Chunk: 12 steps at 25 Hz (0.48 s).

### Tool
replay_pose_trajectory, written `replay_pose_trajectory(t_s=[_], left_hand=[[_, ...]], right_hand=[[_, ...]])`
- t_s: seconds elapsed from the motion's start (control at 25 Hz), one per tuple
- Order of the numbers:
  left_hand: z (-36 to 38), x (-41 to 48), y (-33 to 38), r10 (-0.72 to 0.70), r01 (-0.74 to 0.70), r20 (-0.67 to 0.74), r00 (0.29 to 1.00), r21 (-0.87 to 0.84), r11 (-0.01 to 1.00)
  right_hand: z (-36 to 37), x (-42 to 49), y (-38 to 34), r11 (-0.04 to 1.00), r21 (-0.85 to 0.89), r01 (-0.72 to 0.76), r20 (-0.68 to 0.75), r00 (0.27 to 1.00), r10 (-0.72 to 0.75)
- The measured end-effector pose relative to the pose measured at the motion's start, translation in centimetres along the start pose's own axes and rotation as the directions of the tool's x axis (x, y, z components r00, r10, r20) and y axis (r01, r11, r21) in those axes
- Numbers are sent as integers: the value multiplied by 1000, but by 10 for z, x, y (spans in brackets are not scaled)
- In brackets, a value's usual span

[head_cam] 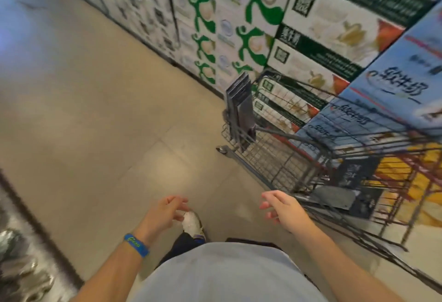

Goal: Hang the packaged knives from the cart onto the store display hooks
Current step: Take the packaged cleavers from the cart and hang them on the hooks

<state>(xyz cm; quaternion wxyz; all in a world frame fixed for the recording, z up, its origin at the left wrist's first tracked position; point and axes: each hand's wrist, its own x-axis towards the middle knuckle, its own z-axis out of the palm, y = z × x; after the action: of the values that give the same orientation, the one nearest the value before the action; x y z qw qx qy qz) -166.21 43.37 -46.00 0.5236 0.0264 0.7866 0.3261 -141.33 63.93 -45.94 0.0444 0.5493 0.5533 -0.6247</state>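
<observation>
**Knife packs (pixel 239 105): grab from cart (pixel 282 167)**

Stack upright at cart far end, centre-right. More flat packs (pixel 334 197) lower right. Left hand (pixel 165 213), right hand (pixel 282 210) loose, empty. Right hand should take nearest flat pack by hang-hole end. Hooks not in view.

1. the left hand (pixel 165 213) is held out low in front of the body, fingers loosely curled, holding nothing
2. the left forearm comes in bare from the lower left edge of the view, with a blue wristband (pixel 136 244) round the wrist
3. the right hand (pixel 284 210) is held out at about the same height, back of the hand up, fingers loosely bent and slightly spread, holding nothing
4. the right forearm comes in bare from the lower right edge
5. the two hands are apart and do not touch
</observation>
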Motion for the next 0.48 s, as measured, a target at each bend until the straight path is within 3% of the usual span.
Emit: replay_pose_trajectory(t_s=[0.24, 0.48], left_hand=[[-29, 91, 114, 87, -112, 104, 991, 263, 958], [43, 143, 195, 83, -197, 313, 946, 354, 914]], right_hand=[[5, 12, -39, 991, 132, -27, -211, 976, 55], [-50, 32, -29, 965, 262, -8, -368, 923, 108]])
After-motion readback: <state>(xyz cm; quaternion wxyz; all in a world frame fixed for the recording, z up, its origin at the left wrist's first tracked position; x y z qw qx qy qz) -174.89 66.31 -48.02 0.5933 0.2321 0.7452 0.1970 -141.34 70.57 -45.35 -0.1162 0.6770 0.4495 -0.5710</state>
